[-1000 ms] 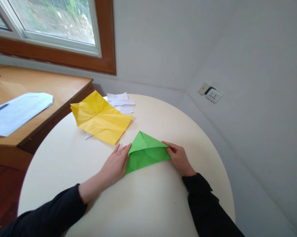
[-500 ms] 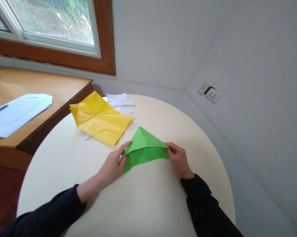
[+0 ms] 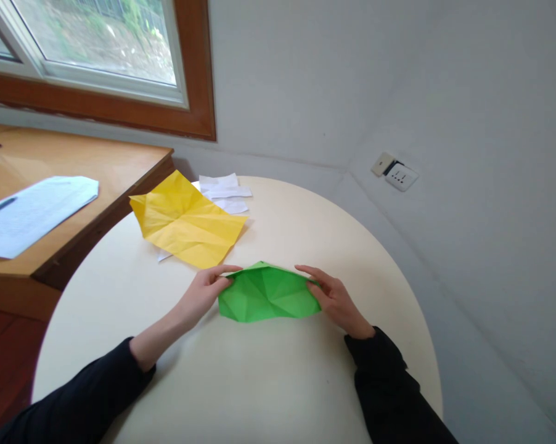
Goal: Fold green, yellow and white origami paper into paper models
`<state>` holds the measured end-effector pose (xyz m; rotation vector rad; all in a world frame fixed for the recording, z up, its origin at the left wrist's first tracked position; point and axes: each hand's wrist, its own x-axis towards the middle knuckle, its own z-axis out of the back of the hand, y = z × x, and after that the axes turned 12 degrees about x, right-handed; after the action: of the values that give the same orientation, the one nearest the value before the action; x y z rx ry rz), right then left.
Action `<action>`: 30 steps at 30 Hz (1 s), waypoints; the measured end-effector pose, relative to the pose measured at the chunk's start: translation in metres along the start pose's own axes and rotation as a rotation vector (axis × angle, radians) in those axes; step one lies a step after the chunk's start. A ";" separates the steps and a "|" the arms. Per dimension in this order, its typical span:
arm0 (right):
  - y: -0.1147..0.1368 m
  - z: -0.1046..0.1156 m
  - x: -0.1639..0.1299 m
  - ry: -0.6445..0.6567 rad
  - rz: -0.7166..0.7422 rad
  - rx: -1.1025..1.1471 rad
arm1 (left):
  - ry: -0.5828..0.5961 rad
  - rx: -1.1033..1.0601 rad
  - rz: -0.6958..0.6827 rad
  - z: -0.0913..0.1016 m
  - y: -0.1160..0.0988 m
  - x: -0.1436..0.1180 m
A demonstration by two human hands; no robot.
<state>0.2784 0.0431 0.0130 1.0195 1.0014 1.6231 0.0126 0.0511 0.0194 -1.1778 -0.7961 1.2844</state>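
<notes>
Both hands, left (image 3: pixel 203 295) and right (image 3: pixel 334 298), grip green paper (image 3: pixel 267 296); yellow sheet (image 3: pixel 188 221) near, white scraps (image 3: pixel 225 188) beyond

- The white paper scraps (image 3: pixel 225 191) lie partly hidden under the yellow sheet (image 3: pixel 188 221).
- The printed sheet (image 3: pixel 31 213) on the wooden desk (image 3: pixel 116 166) is cut off at the left edge; its text is too small to read.
- The fingertips of the left hand (image 3: pixel 203 294) and right hand (image 3: pixel 334 297) are hidden behind the green paper (image 3: pixel 269 295).
- The window (image 3: pixel 88 37) is cut off at the top.
</notes>
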 end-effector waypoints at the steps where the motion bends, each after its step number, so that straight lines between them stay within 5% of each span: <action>1: 0.002 0.000 0.000 0.008 -0.039 0.052 | 0.018 -0.067 0.026 0.001 0.000 0.001; 6: 0.009 0.001 0.000 0.052 -0.207 0.274 | 0.112 -0.281 0.121 0.003 -0.002 0.001; 13: 0.004 0.001 0.006 -0.025 -0.263 0.274 | 0.196 -0.372 -0.027 0.006 0.002 0.002; 19: -0.002 0.000 0.008 -0.059 -0.276 0.258 | 0.196 -0.014 -0.190 0.010 0.000 0.000; 26: -0.002 0.000 0.009 -0.062 -0.326 0.246 | 0.011 0.514 -0.619 0.012 -0.006 -0.009; 30: -0.001 -0.001 0.009 -0.064 -0.374 0.271 | 0.084 0.612 -0.762 0.011 -0.004 -0.015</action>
<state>0.2762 0.0518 0.0130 0.9827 1.3061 1.1645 0.0004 0.0397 0.0282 -0.3602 -0.6270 0.7382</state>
